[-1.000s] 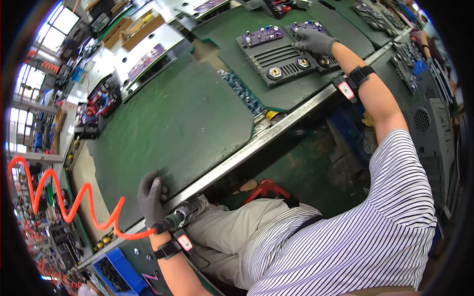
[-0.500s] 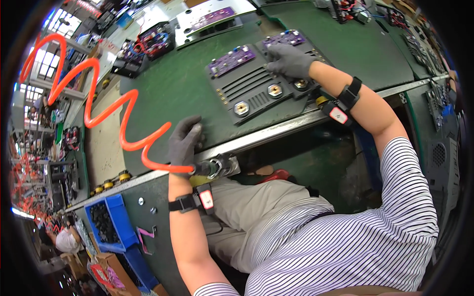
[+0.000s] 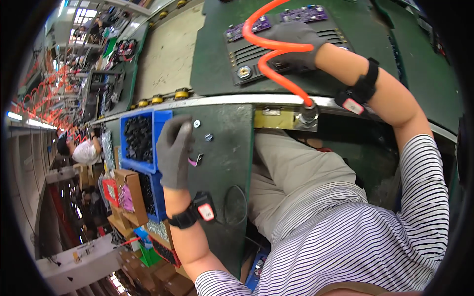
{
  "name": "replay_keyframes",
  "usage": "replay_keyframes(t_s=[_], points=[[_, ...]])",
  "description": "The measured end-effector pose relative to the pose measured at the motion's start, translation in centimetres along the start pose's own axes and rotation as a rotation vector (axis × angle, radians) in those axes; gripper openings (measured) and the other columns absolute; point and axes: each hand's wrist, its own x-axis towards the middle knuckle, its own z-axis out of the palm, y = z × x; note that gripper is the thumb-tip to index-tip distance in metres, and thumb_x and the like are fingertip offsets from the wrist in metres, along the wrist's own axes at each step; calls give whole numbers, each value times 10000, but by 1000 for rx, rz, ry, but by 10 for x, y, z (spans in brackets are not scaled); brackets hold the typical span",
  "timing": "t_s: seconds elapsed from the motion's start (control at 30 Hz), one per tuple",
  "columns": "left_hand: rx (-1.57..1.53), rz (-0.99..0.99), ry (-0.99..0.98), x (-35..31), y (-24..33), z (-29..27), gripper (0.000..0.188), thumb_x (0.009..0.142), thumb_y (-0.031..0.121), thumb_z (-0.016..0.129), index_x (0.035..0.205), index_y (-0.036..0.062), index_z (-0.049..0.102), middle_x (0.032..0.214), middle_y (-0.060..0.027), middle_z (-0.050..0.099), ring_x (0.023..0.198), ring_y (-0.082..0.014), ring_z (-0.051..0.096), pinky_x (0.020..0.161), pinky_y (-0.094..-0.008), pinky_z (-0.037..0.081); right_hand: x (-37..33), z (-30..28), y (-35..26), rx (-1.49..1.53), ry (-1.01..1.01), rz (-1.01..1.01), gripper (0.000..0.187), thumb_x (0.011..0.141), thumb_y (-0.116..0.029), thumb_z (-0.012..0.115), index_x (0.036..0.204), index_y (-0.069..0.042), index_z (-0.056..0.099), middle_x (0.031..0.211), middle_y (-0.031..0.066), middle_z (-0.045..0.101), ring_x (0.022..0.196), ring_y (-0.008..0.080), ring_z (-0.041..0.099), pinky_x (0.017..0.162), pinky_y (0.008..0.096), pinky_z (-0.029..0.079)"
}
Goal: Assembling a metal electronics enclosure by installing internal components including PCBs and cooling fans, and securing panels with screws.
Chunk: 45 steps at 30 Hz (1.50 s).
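Observation:
My left hand [image 3: 175, 153], in a grey glove, hovers beside a blue bin [image 3: 157, 140] of black parts, its fingers half curled and apart, with nothing visible in it. My right hand [image 3: 298, 42], also gloved, is over a black slotted panel [image 3: 242, 56] on the green bench. An orange coiled hose [image 3: 281, 48] crosses in front of it and hides some of its fingers. Two purple circuit boards [image 3: 303, 14] lie along the panel's far edge. A round metal fitting with a brass centre [image 3: 244, 72] sits on its near left corner.
The hose runs down to a metal fitting [image 3: 307, 117] by a yellow bracket [image 3: 274, 119] at the bench edge. Two small metal pieces [image 3: 197, 124] lie on the green side surface [image 3: 227, 148]. Another blue bin [image 3: 157, 197] and cardboard boxes [image 3: 133, 197] stand at the left.
My left hand has left the hose fitting and moved over to the blue bin. The view has swung left. The hose now passes in front of my right hand, which stays at the panel.

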Motion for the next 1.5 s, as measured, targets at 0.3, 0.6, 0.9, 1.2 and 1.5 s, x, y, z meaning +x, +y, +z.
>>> replay_keyframes(t_s=[0.3, 0.6, 0.9, 1.2, 1.5], points=[[6, -313, 280, -111, -82, -83, 197, 939, 155, 598, 1099, 52, 649, 785, 17, 567, 613, -46, 470, 540, -202, 370, -2, -15, -21, 143, -243, 39, 210, 800, -163, 625, 918, 5, 673, 833, 158, 660, 821, 284, 651, 761, 401, 507], [632, -62, 367, -122, -132, -108, 232, 868, 133, 648, 1082, 44, 658, 937, -98, 659, 882, -241, 644, 775, -352, 514, 49, 16, -101, 112, -265, -636, 227, 822, -188, 658, 958, -7, 645, 925, 162, 597, 911, 355, 600, 812, 441, 482], [975, -34, 225, -85, -123, -91, 209, 893, 218, 604, 1079, 133, 650, 981, -107, 652, 908, -308, 645, 783, -425, 522, 90, 113, -184, -215, -298, -1047, 374, 814, -116, 611, 1185, -81, 592, 1224, 110, 570, 1043, 334, 611, 867, 450, 514], [1127, -203, 139, -47, -132, -82, 362, 915, 267, 576, 1258, 152, 577, 1114, -141, 639, 983, -332, 655, 808, -454, 531, 91, 83, -145, 537, -367, -429, 181, 802, -120, 652, 972, -58, 660, 983, 108, 608, 909, 276, 614, 800, 382, 496], [738, -493, -89, -40, -126, -112, 277, 754, 203, 666, 995, 65, 675, 810, -143, 684, 791, -303, 677, 731, -397, 517, 54, -20, 1, 961, -182, -5, 260, 803, -43, 710, 1052, -20, 637, 909, 45, 666, 829, 106, 614, 756, 256, 495]])
